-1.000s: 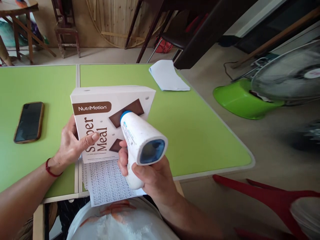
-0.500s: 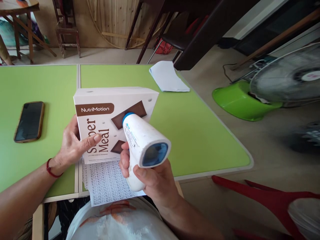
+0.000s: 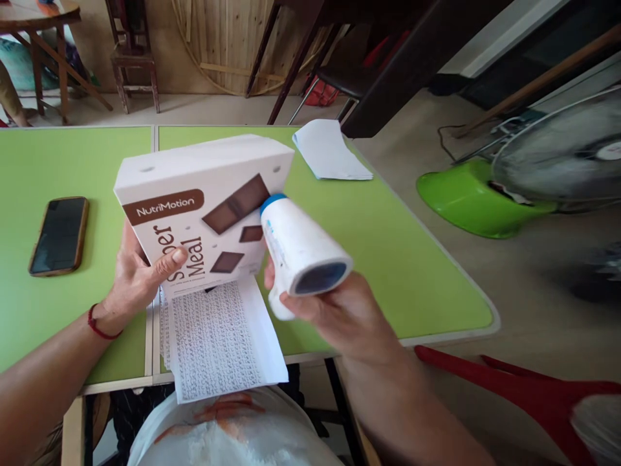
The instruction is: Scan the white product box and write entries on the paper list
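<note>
Okay, so the left hand (image 3: 140, 268) has a white NutriMotion Super Meal box (image 3: 218, 246) in a wide grip, thumb on the front face, the other fingers mostly hidden round the side. Box is tilted, roughly midway between the far and near edges of the green worktop (image 3: 388, 259); can't tell if its bottom is resting on anything.

Right hand (image 3: 344, 317) is curled around the handle of a white pistol-shaped device (image 3: 301, 239), pretty snug. The blue-rimmed end is right by the box's right side, and honestly I can't tell if they're touching.

Some printed sheets (image 3: 218, 343) poke out below the box and hang over the near edge, next to the seam (image 3: 156, 362). There's a phone (image 3: 58, 236) lying flat well to the left of the box, plus some plain white sheets (image 3: 332, 149) at the far right corner. Past the right edge you've got a green plastic seat (image 3: 466, 200) and a fan (image 3: 572, 155).
</note>
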`<state>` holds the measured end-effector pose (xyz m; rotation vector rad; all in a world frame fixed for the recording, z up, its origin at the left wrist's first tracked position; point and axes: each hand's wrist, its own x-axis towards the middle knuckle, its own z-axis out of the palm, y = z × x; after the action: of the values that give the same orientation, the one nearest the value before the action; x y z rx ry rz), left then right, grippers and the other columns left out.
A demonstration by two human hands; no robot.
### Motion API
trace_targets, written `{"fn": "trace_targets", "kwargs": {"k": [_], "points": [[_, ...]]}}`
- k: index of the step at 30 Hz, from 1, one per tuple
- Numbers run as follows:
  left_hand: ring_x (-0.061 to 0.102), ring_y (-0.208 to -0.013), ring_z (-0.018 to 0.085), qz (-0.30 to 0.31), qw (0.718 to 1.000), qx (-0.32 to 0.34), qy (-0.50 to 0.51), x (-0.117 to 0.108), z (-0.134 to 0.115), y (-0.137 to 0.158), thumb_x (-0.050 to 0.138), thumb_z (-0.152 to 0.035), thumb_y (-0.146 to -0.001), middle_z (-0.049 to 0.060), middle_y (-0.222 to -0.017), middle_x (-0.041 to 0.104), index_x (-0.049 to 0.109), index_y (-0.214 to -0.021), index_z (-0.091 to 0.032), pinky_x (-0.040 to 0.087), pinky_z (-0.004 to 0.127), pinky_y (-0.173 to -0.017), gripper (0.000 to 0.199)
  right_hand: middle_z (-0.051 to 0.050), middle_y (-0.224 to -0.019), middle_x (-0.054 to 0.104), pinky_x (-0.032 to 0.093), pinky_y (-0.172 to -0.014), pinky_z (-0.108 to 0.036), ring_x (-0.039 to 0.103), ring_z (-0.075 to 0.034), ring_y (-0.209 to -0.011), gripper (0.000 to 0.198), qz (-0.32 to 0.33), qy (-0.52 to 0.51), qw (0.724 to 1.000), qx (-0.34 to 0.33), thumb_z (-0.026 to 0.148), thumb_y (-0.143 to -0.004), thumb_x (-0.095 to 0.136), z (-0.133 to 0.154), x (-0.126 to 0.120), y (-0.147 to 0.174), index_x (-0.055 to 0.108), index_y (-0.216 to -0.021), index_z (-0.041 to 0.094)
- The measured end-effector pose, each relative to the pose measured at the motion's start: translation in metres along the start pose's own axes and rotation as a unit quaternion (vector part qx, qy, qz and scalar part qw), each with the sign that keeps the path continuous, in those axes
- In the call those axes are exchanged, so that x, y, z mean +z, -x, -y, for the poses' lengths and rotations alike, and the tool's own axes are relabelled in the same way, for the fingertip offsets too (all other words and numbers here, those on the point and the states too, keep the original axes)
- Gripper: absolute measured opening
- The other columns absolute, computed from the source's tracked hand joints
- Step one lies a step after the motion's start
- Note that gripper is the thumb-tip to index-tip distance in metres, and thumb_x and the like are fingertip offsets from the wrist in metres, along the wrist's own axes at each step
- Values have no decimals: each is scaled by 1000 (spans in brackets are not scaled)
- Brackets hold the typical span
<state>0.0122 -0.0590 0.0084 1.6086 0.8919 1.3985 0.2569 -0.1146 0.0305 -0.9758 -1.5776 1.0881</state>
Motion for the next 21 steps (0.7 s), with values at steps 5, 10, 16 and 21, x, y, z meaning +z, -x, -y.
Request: {"fn": "trace_targets", "kwargs": {"k": [5, 10, 16, 21], "points": [[59, -113, 30, -29, 997, 5, 70, -4, 11, 2, 78, -30, -77, 10, -124, 58, 45, -125, -23, 52, 47, -94, 58, -9, -105, 67, 56, -77, -41, 64, -26, -94, 47, -18, 258, 966, 2, 51, -77, 71, -27, -53, -18, 62, -114, 23], [58, -115, 30, 7, 993, 2, 122, -1, 17, -20, 79, -26, -75, 8, -124, 58, 45, -120, -24, 52, 47, -95, 57, -12, -105, 68, 54, -77, -48, 64, -31, -93, 47, -32, 392, 919, 9, 56, -77, 66, -81, -81, -36, 62, -107, 21], [56, -118, 33, 63, 993, -15, 100, 6, 26, -42, 78, -40, -74, 9, -119, 61, 49, -119, -24, 55, 47, -90, 56, -11, -96, 68, 51, -73, -44, 64, -29, -85, 31, -43, 467, 882, -53, 43, -81, 65, -109, -87, -38, 63, -101, 20], [56, -117, 30, 78, 995, 0, 55, 7, 30, -46, 73, -50, -77, 9, -119, 61, 51, -117, -24, 55, 44, -86, 53, -13, -99, 65, 50, -78, -46, 61, -30, -90, 29, -46, 491, 862, -116, 23, -77, 63, -107, -89, -38, 65, -105, 18]]}}
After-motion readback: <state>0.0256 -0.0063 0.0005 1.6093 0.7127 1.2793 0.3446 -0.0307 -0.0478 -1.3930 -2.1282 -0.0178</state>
